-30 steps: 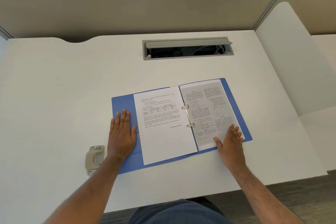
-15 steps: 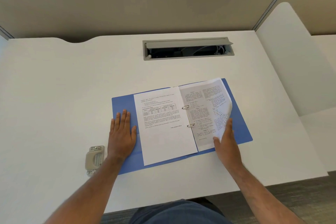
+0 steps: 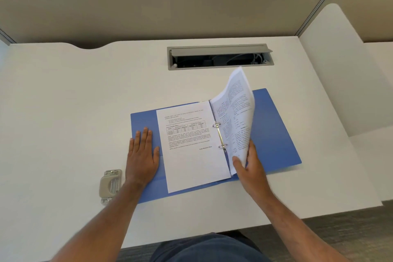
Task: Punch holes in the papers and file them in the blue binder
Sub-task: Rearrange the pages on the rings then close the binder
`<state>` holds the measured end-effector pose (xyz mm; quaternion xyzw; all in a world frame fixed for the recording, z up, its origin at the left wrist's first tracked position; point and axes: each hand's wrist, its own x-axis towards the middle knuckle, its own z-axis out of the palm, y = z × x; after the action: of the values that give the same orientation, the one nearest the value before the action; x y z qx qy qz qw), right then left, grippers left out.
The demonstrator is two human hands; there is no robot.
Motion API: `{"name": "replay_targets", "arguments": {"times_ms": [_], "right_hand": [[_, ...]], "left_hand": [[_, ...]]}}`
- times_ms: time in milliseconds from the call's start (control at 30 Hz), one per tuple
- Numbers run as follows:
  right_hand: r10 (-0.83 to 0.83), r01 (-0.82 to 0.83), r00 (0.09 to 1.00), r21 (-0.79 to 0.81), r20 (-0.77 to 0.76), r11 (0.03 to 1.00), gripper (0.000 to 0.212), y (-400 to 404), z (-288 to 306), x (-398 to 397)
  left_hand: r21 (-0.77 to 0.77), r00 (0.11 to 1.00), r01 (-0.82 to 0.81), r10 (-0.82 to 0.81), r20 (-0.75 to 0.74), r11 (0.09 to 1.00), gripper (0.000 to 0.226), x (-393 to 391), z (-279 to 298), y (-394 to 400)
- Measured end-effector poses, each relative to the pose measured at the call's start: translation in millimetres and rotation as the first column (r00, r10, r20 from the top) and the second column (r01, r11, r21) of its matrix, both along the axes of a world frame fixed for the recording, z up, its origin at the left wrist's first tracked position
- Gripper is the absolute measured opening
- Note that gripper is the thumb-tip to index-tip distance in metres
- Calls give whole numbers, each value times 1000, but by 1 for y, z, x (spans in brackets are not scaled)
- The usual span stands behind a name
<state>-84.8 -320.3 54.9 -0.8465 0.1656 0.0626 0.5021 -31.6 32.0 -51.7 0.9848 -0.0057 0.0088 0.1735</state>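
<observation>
The blue binder (image 3: 274, 130) lies open on the white desk. A printed sheet (image 3: 191, 144) with a small table rests flat on its left half, threaded on the metal rings (image 3: 220, 136). My right hand (image 3: 249, 166) pinches the lower edge of the right-hand papers (image 3: 236, 117) and holds them lifted, curled up toward the spine. My left hand (image 3: 142, 153) lies flat with spread fingers on the binder's left cover. A grey metal hole punch (image 3: 110, 185) sits on the desk just left of my left wrist.
An open grey cable tray (image 3: 219, 56) is set into the desk behind the binder. A beige partition (image 3: 170, 6) closes the back and a white side panel (image 3: 331, 66) stands at the right. The desk's front edge (image 3: 276, 225) is close to my body.
My right hand has gripped the right-hand papers and raised them from flat to nearly upright, swinging them leftward on the rings. My left hand has stayed still.
</observation>
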Motion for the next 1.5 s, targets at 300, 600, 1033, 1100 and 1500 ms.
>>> {"name": "replay_targets", "arguments": {"times_ms": [300, 600, 1033, 1100, 1500], "right_hand": [[364, -377, 926, -186, -100, 908, 77, 47, 4, -17], [550, -589, 808, -282, -210, 757, 71, 50, -10, -24], [388, -387, 918, -401, -81, 830, 36, 10, -22, -10], [390, -380, 918, -450, -75, 809, 34, 2, -30, -4], [464, -470, 874, -490, -143, 734, 55, -13, -50, 1]], "left_hand": [[8, 999, -3, 4, -32, 1000, 71, 1, 1, 0], [-4, 998, -5, 5, -66, 1000, 72, 2, 5, 1], [-172, 998, -39, 28, -62, 984, 64, 6, 29, -2], [-214, 997, -76, 76, -13, 974, 59, -1, 39, -14], [-404, 925, -337, 219, -312, 851, 35, -42, 71, -70]]}}
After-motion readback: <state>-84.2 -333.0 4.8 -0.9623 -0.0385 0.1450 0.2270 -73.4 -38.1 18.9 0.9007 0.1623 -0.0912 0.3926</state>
